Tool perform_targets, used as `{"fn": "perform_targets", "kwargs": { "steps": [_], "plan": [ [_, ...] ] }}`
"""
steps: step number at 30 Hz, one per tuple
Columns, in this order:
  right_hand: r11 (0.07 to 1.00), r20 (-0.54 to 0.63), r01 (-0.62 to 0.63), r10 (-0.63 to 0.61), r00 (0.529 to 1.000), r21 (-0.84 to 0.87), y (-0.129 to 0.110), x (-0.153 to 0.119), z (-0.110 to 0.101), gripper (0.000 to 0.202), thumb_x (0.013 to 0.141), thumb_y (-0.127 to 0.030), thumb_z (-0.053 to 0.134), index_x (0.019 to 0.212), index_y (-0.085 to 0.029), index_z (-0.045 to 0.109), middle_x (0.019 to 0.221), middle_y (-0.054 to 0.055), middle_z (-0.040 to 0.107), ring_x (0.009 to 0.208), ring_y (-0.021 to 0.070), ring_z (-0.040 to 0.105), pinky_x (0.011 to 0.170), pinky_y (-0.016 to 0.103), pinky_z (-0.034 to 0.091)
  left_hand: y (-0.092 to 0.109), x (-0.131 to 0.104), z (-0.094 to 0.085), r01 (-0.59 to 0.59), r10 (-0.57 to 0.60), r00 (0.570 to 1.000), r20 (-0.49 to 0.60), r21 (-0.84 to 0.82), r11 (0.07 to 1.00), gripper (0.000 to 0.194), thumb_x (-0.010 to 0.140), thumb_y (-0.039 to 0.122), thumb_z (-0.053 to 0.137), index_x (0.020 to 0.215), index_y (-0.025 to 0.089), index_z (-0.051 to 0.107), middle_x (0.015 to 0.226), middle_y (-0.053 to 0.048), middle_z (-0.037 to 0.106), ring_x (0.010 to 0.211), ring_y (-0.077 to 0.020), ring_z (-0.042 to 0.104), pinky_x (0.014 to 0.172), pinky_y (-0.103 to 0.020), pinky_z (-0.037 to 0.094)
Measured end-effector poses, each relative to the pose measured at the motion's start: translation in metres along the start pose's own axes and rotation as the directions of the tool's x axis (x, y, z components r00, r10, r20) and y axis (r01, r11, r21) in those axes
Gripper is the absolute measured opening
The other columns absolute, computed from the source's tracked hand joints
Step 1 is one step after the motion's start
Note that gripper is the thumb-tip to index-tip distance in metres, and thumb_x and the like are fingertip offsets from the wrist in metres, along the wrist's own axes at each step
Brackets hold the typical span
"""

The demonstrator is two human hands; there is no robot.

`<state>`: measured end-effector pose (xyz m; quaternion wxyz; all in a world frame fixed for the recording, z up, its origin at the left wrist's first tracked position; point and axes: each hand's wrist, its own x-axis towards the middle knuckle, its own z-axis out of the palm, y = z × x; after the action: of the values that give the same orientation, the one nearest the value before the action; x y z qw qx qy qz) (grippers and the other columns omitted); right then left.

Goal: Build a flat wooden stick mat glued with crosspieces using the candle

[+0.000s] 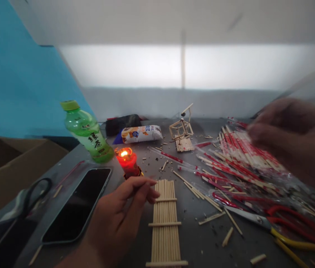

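A flat panel of wooden sticks (166,238) lies at the bottom centre, with short crosspieces over it. My left hand (126,212) is at its upper left edge, thumb and fingers pressed together; what they hold, if anything, is too small to make out. Raised at the right, my right hand (288,130) is blurred above the wrapped chopsticks (246,149), and its fingertips are smeared. Behind my left hand a red candle (128,163) burns. Farther back stands a small stick structure (182,130) on a little stick base.
A green bottle (89,136), a phone (77,204) and a snack packet (142,134) are on the grey table (196,238). Scissors (257,219) and yellow-handled pliers (302,245) lie at the lower right. Stick scraps are scattered about; a cardboard box (6,167) is at left.
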<state>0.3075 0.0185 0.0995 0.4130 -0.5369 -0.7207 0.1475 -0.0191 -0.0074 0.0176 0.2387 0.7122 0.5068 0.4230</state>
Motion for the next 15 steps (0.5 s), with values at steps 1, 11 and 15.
{"fn": "perform_targets", "kwargs": {
  "steps": [1,11,15],
  "plan": [
    [0.998,-0.009,-0.04,0.041,0.999,0.051,-0.005,0.001,0.01,0.023,0.087,-0.052,0.072,0.094,-0.031,0.064,0.077,0.0,0.067,0.063,0.017,0.06,0.05,0.028,0.045,-0.001,0.0,0.0,0.001,-0.001,1.0,0.004,0.033,0.999,0.019,0.096,0.03,0.056,0.096,0.027,0.075,0.078,0.005,0.081,0.07,-0.0147,0.077,0.068,-0.022,0.061],
    [0.986,0.47,-0.163,0.163,0.868,-0.04,-0.009,-0.022,0.098,0.004,0.083,-0.027,0.078,0.087,-0.026,0.079,0.074,-0.002,0.076,0.066,0.0173,0.067,0.056,0.027,0.047,-0.016,0.002,-0.002,-0.129,0.061,0.976,0.211,0.327,0.936,0.025,0.096,0.035,0.055,0.094,0.028,0.079,0.084,0.004,0.083,0.07,-0.0208,0.079,0.066,-0.031,0.065],
    [1.0,0.457,-0.024,0.023,0.889,-0.005,-0.005,-0.029,0.109,0.016,0.087,-0.011,0.066,0.089,-0.023,0.075,0.081,-0.002,0.076,0.072,0.0145,0.068,0.066,0.025,0.049,-0.019,0.002,0.004,-0.169,0.036,0.936,0.351,0.358,0.918,0.035,0.101,0.029,0.043,0.118,0.023,0.073,0.118,-0.004,0.079,0.104,-0.0236,0.076,0.091,-0.04,0.063]
  ]
}}
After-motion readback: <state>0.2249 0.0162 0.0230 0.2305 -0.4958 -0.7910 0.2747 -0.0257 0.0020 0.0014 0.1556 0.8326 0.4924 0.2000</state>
